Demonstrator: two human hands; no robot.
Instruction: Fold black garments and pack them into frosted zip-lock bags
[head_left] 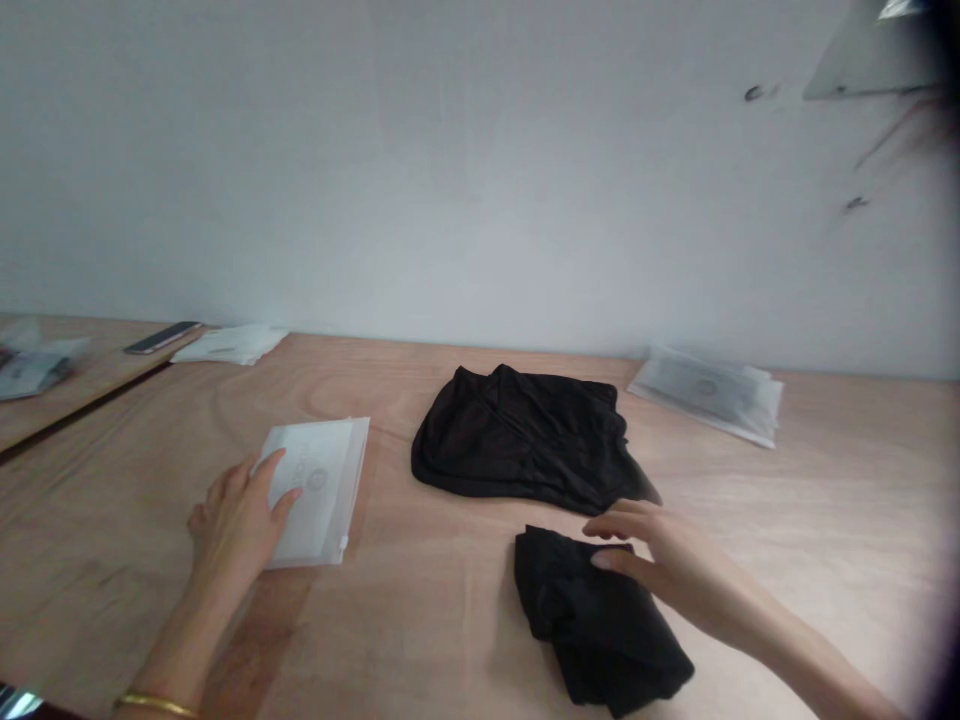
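Head view: the folded black cloth bundle [600, 630] lies on the brown wooden bench [420, 620] just below and inward of the right hand [667, 550], well apart from the left hand [244, 515], so the right is the nearer; its long axis slants from far on the left hand's side to near on the right's. Two hands show, wide apart. The left is spread over a flat white translucent zip pouch [330, 510], thumb and fingers parted, the pouch's long axis running away from the person. The right has thumb and fingers parted at the bundle's far edge; whether it grips any fabric, I cannot tell. Counted: one bundle; one larger spread black cloth [517, 440], beyond and between the hands; one pouch under the left hand; one pile of similar translucent pouches [705, 395] beyond the right hand, its number unclear; one dark flat phone [161, 337] and one batch of white flat sheets [232, 343], uncountable, beyond the left; one gold bangle [154, 705] on the left wrist.
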